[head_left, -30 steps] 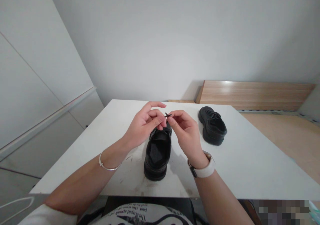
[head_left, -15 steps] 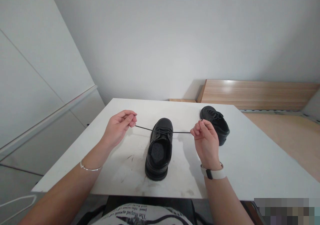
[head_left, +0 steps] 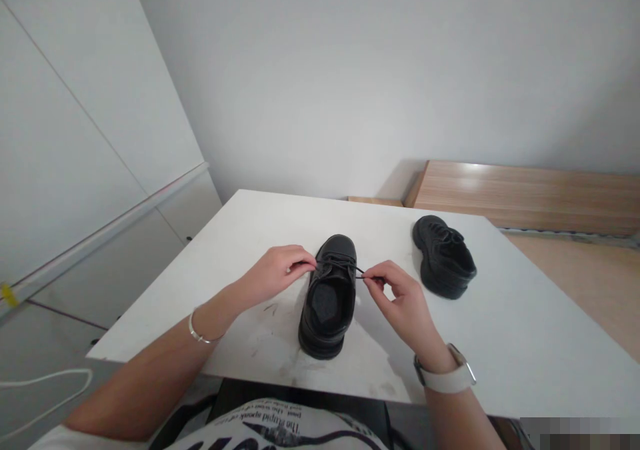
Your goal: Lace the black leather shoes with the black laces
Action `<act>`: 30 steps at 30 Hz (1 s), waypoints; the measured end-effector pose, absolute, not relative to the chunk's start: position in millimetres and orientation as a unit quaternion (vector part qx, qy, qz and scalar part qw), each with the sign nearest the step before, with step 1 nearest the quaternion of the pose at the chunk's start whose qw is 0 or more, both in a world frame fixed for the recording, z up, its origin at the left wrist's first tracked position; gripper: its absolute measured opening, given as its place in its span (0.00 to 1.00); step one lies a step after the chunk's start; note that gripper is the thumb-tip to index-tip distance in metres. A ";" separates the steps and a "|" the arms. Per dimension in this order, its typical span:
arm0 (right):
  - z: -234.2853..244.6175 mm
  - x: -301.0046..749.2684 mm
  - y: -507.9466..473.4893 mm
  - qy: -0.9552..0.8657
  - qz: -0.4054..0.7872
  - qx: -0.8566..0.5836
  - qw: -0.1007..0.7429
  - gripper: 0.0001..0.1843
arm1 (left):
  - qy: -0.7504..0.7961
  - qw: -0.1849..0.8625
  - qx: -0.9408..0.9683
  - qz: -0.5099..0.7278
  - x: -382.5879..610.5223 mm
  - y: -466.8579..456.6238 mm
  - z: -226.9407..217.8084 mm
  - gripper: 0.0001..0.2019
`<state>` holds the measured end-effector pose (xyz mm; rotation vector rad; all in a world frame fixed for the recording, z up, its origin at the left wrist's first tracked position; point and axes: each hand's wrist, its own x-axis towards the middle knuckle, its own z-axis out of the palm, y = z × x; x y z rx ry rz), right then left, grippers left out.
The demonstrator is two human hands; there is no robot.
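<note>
Both hands' fingers (head_left: pixel 306 264) pinching lace (head_left: pixel 345 263)

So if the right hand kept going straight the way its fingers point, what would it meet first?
The right hand pinches a lace end, fingers pointing left toward the near shoe. Going straight on, it would probably meet that shoe's laced top first, then the left hand beyond; depth is hard to judge.
</note>
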<state>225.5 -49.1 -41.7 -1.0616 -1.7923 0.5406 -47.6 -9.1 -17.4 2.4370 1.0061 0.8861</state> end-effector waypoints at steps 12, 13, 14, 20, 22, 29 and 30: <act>-28.1 211.2 -49.3 -0.790 0.119 -0.428 0.422 0.07 | 0.302 0.063 0.900 0.309 -33.5 -10.8 -20.8 0.08; -27.9 210.3 -49.4 -0.795 0.083 -0.432 0.419 0.07 | 0.301 0.036 0.897 0.321 -32.5 -10.9 -21.0 0.08; -27.9 209.5 -49.6 -0.797 0.045 -0.437 0.414 0.08 | 0.303 0.014 0.893 0.334 -31.6 -11.1 -21.5 0.08; -31.1 206.2 -54.1 -0.795 0.057 -0.446 0.408 0.11 | 0.304 0.032 0.890 0.337 -29.3 -14.7 -28.3 0.10; -31.0 204.4 -57.1 -0.791 0.077 -0.448 0.409 0.11 | 0.311 0.038 0.888 0.336 -28.3 -17.2 -29.1 0.11; -18.4 193.7 -67.2 -0.799 0.093 -0.483 0.347 0.17 | 0.359 0.068 0.879 0.305 -22.3 -25.5 -21.2 0.10; -16.5 192.4 -67.8 -0.802 0.088 -0.488 0.333 0.17 | 0.363 0.081 0.878 0.302 -22.1 -25.5 -19.7 0.10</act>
